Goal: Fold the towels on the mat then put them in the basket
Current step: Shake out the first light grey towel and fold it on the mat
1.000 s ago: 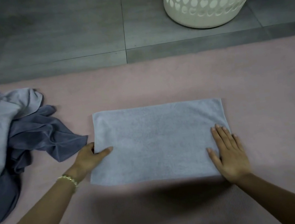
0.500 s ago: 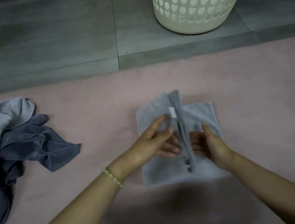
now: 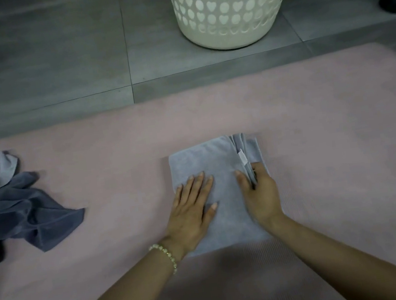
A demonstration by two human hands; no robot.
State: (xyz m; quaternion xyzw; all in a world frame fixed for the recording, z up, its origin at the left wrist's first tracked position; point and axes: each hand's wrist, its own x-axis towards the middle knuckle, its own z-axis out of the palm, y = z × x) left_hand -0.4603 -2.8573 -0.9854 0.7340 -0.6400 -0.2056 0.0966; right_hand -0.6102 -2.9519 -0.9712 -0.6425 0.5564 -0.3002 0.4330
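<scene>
The light grey towel [image 3: 219,162] is lying folded near the middle of the pink mat [image 3: 117,161]. Its layered edges are standing up a little along its right side, where a small white tag [image 3: 241,157] is showing. The left hand [image 3: 190,212] is lying flat on the towel's left half, fingers straight and slightly spread, pressing the cloth down. The right hand [image 3: 261,194] is pinching the stacked edges, thumb on the top layer and fingers curled round the layers (how far they are reaching underneath is hidden). A beaded bracelet [image 3: 167,254] is sitting on the left wrist. Well to the left, a heap of unfolded towels [image 3: 9,207], pale grey over dark blue-grey, is sprawling on the mat. Beyond the mat, a white laundry basket [image 3: 227,5] with heart-shaped holes is standing upright on the grey tiled floor [image 3: 51,56], well apart from the towel.
</scene>
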